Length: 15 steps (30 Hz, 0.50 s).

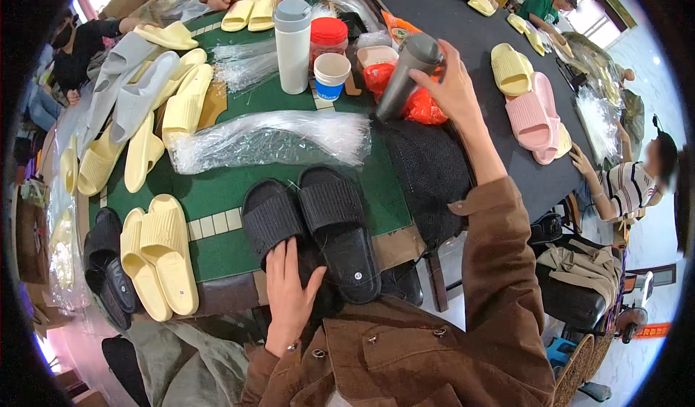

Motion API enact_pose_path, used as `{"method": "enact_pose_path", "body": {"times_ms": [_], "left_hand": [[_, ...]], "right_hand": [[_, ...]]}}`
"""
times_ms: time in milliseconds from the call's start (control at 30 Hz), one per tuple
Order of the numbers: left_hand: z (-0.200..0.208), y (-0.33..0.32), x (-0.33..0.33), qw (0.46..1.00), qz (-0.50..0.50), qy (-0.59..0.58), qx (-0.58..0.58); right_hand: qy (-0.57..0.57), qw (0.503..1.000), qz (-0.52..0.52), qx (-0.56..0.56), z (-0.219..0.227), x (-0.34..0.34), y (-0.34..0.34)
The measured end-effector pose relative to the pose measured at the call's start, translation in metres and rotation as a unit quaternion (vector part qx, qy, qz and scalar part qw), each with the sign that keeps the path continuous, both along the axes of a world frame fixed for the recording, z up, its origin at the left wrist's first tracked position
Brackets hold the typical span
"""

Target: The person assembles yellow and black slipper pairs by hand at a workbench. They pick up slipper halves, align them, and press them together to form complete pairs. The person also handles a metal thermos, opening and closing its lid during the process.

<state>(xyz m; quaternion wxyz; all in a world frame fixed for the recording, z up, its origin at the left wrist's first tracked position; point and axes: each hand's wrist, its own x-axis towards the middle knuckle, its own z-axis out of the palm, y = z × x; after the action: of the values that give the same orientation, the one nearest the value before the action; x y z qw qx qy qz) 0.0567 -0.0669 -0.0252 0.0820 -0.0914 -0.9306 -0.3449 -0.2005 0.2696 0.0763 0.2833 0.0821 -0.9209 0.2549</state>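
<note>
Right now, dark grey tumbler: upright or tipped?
Tipped. The dark grey tumbler leans to the right, lid end up, in the right hand, while the white tumbler nearby stands straight.

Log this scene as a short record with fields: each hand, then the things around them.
Left hand: fingers on the left slipper of a black pair
Right hand: gripping a dark grey tumbler, tilted
Beyond the black pair: clear plastic bundle
Left of the pair: yellow slippers
Near the tumbler: paper cup, white tumbler, red-lidded jar
Surface: green tabletop
</note>
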Motion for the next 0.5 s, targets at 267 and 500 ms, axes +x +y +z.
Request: {"method": "enact_pose_path", "body": {"times_ms": [267, 500], "left_hand": [[0.017, -0.015, 0.014, 0.993, -0.035, 0.102, 0.046], [0.018, -0.016, 0.012, 0.989, -0.027, 0.13, 0.057]], "right_hand": [[0.024, 0.999, 0.001, -0.037, -0.008, -0.029, -0.01], [0.118, 0.988, 0.051, -0.09, 0.014, 0.007, -0.025]]}}
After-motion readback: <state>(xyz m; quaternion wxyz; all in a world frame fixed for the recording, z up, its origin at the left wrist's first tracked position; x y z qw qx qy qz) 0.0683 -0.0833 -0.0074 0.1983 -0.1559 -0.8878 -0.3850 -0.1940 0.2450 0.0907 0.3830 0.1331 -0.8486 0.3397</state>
